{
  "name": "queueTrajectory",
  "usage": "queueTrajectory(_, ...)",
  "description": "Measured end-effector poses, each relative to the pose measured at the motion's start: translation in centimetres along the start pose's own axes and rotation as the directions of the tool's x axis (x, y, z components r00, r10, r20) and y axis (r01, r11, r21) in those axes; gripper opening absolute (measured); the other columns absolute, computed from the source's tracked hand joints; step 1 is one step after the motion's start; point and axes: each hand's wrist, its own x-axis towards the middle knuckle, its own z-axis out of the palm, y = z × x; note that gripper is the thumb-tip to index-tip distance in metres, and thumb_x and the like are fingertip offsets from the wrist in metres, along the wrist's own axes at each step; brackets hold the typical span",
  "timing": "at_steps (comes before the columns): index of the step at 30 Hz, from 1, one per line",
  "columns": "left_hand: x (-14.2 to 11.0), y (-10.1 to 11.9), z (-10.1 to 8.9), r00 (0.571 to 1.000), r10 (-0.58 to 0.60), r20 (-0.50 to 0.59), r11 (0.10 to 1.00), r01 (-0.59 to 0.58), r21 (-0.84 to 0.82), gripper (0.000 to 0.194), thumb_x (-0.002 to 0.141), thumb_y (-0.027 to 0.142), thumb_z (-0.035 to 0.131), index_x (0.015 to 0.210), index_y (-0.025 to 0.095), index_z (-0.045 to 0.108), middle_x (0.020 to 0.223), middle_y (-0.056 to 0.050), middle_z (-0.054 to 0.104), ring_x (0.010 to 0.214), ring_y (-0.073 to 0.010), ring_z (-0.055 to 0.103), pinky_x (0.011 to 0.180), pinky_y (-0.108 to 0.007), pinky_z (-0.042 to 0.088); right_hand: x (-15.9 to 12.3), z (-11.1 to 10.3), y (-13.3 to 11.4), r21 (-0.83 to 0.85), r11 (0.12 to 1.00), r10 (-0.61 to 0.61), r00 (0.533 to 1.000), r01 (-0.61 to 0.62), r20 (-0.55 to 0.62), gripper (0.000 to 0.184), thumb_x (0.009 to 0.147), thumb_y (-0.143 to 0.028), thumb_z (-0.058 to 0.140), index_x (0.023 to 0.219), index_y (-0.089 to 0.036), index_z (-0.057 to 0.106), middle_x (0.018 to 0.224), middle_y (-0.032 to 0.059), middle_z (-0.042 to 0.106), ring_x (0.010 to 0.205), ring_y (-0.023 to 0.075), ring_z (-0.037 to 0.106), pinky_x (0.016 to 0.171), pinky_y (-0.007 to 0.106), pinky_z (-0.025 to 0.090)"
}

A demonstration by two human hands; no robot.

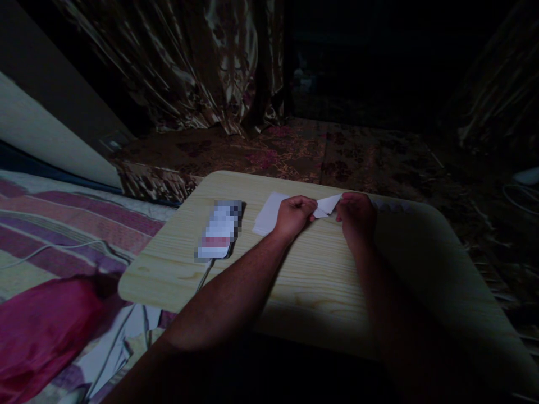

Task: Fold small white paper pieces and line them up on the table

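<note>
Between my two hands is a small folded piece of white paper [328, 206], held just above the wooden table [320, 269]. My left hand [296, 215] pinches its left end between thumb and fingers. At the pointed right end, my right hand [357, 216] grips the paper, its fingers partly in shadow. A stack of white paper sheets [269, 213] lies on the table beside my left hand and is partly covered by it. Past my right hand, a row of small folded paper pieces [391, 206] sits dimly lit near the far edge.
A phone [219, 230] with a white cable [204, 276] lies on the table's left side. A striped bed [84, 224] with a pink bag [46, 331] is at the left. Patterned curtains [227, 62] hang behind the table. The room is dark.
</note>
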Motion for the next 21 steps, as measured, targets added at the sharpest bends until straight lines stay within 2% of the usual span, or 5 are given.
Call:
queueTrajectory(3, -0.1, -0.1, 0.0, 1.000, 0.005, -0.023, 1.000, -0.004, 0.027, 0.028, 0.073, 0.039, 0.069, 0.081, 0.013, 0.071, 0.054, -0.001, 0.062, 0.044, -0.0079, 0.046, 0.044, -0.021, 0.033, -0.1, -0.1, -0.2, 0.008, 0.998, 0.058, 0.998, -0.059, 0.029, 0.021, 0.075, -0.033, 0.062, 0.088, -0.017, 0.062, 0.059, -0.0039, 0.058, 0.045, 0.0094, 0.051, 0.046, 0.022, 0.040)
queueTrajectory(5, -0.1, -0.2, 0.1, 1.000, 0.009, -0.023, 0.999, -0.008, 0.038, 0.030, 0.074, 0.041, 0.068, 0.082, 0.013, 0.071, 0.055, -0.001, 0.063, 0.043, -0.0080, 0.045, 0.043, -0.021, 0.032, -0.3, -0.3, -0.6, -0.011, 0.996, 0.086, 0.994, -0.085, 0.060, 0.021, 0.076, -0.037, 0.061, 0.084, -0.017, 0.064, 0.054, -0.0043, 0.055, 0.046, 0.0101, 0.051, 0.046, 0.021, 0.039)
queueTrajectory(13, -0.1, -0.4, 0.1, 0.999, 0.053, -0.001, 0.996, -0.053, 0.078, 0.031, 0.076, 0.043, 0.067, 0.081, 0.013, 0.073, 0.061, -0.003, 0.067, 0.048, -0.0096, 0.049, 0.047, -0.022, 0.038, -0.8, -0.3, -2.2, -0.095, 0.984, 0.163, 0.976, -0.150, 0.142, 0.022, 0.076, -0.040, 0.062, 0.072, -0.018, 0.064, 0.048, -0.0043, 0.053, 0.042, 0.0106, 0.047, 0.043, 0.023, 0.036)
queueTrajectory(17, 0.1, -0.7, -0.1, 0.992, 0.126, -0.014, 0.978, -0.122, 0.169, 0.027, 0.074, 0.040, 0.069, 0.081, 0.014, 0.076, 0.069, -0.004, 0.070, 0.057, -0.0111, 0.055, 0.055, -0.023, 0.042, -1.0, 0.0, -2.8, -0.027, 0.986, 0.168, 0.977, -0.166, 0.133, 0.020, 0.075, -0.037, 0.060, 0.066, -0.019, 0.059, 0.047, -0.0050, 0.050, 0.041, 0.0096, 0.044, 0.044, 0.023, 0.036)
queueTrajectory(21, 0.2, -0.9, -0.1, 0.986, 0.168, -0.012, 0.973, -0.164, 0.162, 0.026, 0.072, 0.036, 0.071, 0.087, 0.015, 0.077, 0.072, -0.004, 0.071, 0.060, -0.0111, 0.056, 0.058, -0.023, 0.043, -1.1, 0.1, -2.9, 0.027, 0.982, 0.181, 0.969, -0.188, 0.166, 0.020, 0.073, -0.037, 0.060, 0.064, -0.019, 0.057, 0.048, -0.0054, 0.050, 0.041, 0.0088, 0.043, 0.043, 0.023, 0.035)
